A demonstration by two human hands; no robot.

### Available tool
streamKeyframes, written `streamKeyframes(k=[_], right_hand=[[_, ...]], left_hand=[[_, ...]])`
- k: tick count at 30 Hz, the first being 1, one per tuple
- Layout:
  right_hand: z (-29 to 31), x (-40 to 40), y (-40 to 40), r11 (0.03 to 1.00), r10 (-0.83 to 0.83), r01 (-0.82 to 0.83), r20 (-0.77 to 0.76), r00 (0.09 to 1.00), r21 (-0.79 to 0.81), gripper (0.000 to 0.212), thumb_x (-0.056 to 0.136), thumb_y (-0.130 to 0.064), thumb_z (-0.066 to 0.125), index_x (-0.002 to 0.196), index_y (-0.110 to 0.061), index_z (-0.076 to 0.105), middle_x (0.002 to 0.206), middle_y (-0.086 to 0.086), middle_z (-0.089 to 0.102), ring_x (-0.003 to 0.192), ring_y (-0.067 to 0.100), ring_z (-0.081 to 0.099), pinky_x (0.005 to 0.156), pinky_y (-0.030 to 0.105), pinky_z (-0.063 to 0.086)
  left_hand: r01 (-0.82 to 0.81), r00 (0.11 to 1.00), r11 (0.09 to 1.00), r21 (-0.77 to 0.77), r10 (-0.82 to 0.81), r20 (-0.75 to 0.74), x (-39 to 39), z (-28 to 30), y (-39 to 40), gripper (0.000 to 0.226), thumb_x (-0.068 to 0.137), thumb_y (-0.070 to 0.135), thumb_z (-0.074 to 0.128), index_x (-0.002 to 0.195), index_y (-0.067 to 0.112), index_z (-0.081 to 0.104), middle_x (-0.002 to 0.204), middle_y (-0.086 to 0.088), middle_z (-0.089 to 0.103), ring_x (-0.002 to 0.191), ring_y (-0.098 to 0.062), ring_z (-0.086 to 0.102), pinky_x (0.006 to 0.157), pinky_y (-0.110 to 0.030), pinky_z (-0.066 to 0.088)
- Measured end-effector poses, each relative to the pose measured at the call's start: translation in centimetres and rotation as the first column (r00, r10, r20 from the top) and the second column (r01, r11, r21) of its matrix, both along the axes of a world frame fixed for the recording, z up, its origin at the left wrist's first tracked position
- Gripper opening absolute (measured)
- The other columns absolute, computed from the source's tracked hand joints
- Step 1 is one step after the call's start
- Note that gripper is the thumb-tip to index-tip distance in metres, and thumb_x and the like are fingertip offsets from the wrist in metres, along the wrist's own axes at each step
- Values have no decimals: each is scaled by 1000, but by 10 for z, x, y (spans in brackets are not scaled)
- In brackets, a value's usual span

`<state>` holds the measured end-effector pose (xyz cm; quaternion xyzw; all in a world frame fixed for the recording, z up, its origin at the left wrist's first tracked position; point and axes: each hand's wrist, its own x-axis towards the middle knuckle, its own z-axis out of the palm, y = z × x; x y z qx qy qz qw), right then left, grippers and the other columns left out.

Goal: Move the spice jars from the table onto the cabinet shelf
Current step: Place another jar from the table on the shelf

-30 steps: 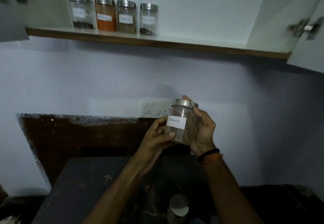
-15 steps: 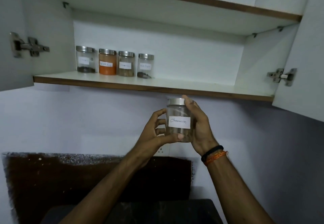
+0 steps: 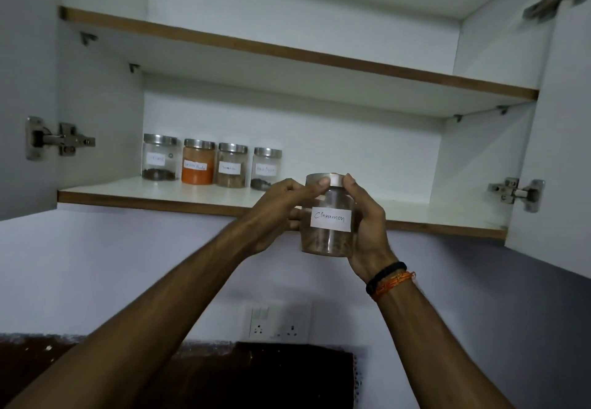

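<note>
1. Cinnamon jar [image 3: 328, 216] is up in the air, upright, just in front of the lower shelf [image 3: 192, 196] edge, not on it.
2. Right hand [image 3: 367, 226] is wrapped round the jar's side, fingers curled, thumb up by the metal lid [image 3: 324, 180].
3. Left hand [image 3: 281, 204] pinches the lid w/ thumb & fingers; other fingers are behind the glass.
4. Four jars [image 3: 212, 162] stand in a row at the back left of the lower shelf, left of the cinnamon jar.
5. Wall sockets [image 3: 276, 322] sit well below the lower shelf.
6. Upper shelf [image 3: 319, 57] is above the lower shelf.
</note>
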<state>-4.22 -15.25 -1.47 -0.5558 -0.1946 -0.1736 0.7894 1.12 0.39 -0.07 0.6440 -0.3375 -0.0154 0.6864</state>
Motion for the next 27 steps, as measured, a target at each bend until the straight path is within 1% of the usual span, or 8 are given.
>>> streamKeyframes(k=[4, 10, 13, 15, 17, 19, 22, 27], right_hand=[[25, 10, 0, 998, -51, 53, 63, 997, -35, 63, 87, -49, 62, 131, -5, 59, 128, 24, 63, 109, 42, 63, 89, 55, 55], [48, 29, 1, 985, -144, 151, 79, 986, -81, 62, 84, -52, 62, 129, -10, 62, 131, 23, 61, 121, 47, 58, 99, 68, 45], [47, 43, 0, 983, -158, 165, 87, 984, -82, 59, 87, -56, 58, 126, -12, 64, 128, 22, 64, 118, 45, 60, 98, 65, 49], [44, 54, -4, 955, -285, 289, 75, 956, -64, 57, 94, -64, 45, 116, -17, 71, 113, 14, 73, 107, 36, 69, 83, 49, 61], [36, 69, -13, 808, -578, 582, 68, 813, -96, 65, 97, -68, 30, 101, -20, 74, 94, 2, 77, 92, 25, 72, 71, 35, 58], [23, 82, -25, 544, -797, 810, 169, 580, -217, 67, 100, -65, 24, 89, -20, 73, 84, -4, 75, 83, 18, 69, 73, 32, 50], [6, 99, -45, 122, -826, 898, 458, 328, -423, 67, 103, -56, 28, 72, -15, 72, 70, 0, 69, 66, 16, 59, 61, 25, 38], [1, 108, -56, -215, -701, 828, 673, 238, -518, 56, 100, -44, 38, 53, -19, 55, 50, -4, 51, 49, 17, 48, 51, 23, 32]], left_hand=[[39, 999, 999, -4, -39, 33, 14, 27, -2, 52, 76, 49, 80, 106, 14, 57, 114, -11, 71, 102, -30, 71, 89, -45, 59], [35, 993, 999, -3, -34, 110, 34, 52, -6, 58, 72, 47, 82, 115, 16, 59, 101, -5, 75, 90, -26, 72, 80, -41, 57], [46, 989, 999, 10, -47, 138, 47, 54, -8, 49, 79, 43, 77, 119, 19, 62, 102, -4, 73, 91, -24, 70, 79, -40, 57], [57, 987, 998, 16, -58, 153, 54, 55, -10, 44, 80, 41, 76, 118, 23, 66, 106, -6, 72, 93, -24, 70, 80, -40, 57], [45, 985, 999, 6, -45, 165, 63, 57, -10, 42, 79, 41, 75, 116, 24, 69, 112, -11, 71, 98, -27, 70, 84, -42, 57], [28, 987, 999, -25, -24, 158, 71, 59, -9, 40, 79, 40, 74, 114, 21, 69, 106, -10, 72, 97, -27, 69, 83, -41, 57], [11, 989, 999, -50, -4, 146, 86, 64, -5, 38, 80, 37, 73, 113, 20, 69, 99, -5, 72, 95, -24, 69, 74, -34, 58], [13, 988, 1000, 16, -15, 153, 111, 69, -5, 24, 88, 29, 69, 111, 23, 67, 110, -8, 68, 107, -29, 65, 73, -34, 60]])
